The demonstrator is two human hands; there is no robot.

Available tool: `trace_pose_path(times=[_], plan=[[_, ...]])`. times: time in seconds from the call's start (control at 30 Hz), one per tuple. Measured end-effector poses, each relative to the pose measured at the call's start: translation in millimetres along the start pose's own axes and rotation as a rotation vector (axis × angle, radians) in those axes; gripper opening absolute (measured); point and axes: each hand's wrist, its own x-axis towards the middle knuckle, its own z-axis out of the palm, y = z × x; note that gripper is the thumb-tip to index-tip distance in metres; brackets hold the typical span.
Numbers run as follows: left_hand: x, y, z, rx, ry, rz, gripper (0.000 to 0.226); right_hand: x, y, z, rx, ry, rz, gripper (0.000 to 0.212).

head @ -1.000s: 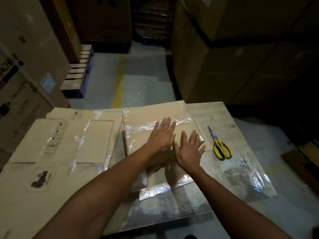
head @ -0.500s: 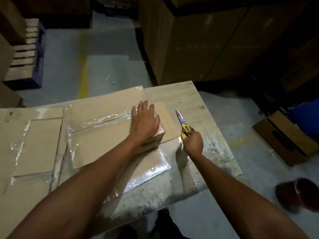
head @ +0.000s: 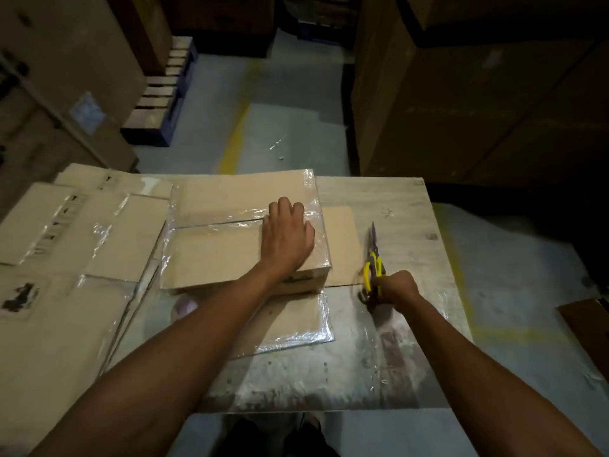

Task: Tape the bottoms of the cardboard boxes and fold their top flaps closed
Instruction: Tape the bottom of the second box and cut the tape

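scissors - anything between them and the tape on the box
Only a flat cardboard flap lies between the scissors, gripped by the right hand, and the box. The left hand rests on the box's tape at its right end, covering that part.

Box [head: 227, 258], centre of frame: brown cardboard, matt, smooth face.
Clear tape [head: 244, 217] over its top seam and edges: glossy plastic film, wrinkled, catching the light.
Table [head: 395, 199], centre right: pale wood with visible grain, matt at the far edge. Near edge is under clear film [head: 362, 374], glossy, scuffed and streaked.
Scissors [head: 374, 258], right of centre: yellow plastic handles, slight sheen; blades dark metal, dull.
Flattened cartons [head: 66, 318], left: matt cardboard with glossy tape strips [head: 102, 235].
Pallet [head: 161, 90], upper left: rough bare wood slats.
Floor [head: 296, 127], top centre: grey concrete, matt, with a worn yellow painted line [head: 235, 133].
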Motion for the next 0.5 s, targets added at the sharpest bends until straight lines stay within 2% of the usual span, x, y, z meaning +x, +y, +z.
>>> trace_pose_path(times=[0.1,0.17,0.23,0.3,0.4,0.5], plan=[[1,-12,-7,-0.222,-0.06,-0.061,0.021,-22,-42,6,0.302,-0.036,-0.109,0.021],[2,-21,-14,-0.287,-0.11,0.01,0.024,-42,-74,9,0.314,-0.023,-0.281,0.013],[-2,-34,-24,-0.195,-0.136,0.113,0.027,-70,-107,14,0.251,-0.042,-0.45,0.019],[-15,-53,-32,0.0,-0.094,0.177,0.026,-101,-134,22,0.139,-0.063,-0.622,0.026],[-51,-88,-36,0.118,0.016,0.061,0.023,-147,-159,42,-0.22,-0.067,-0.849,0.029],[-86,-114,-39,0.191,0.063,-0.064,0.03,-175,-162,76,-0.457,-0.121,-0.93,0.042]])
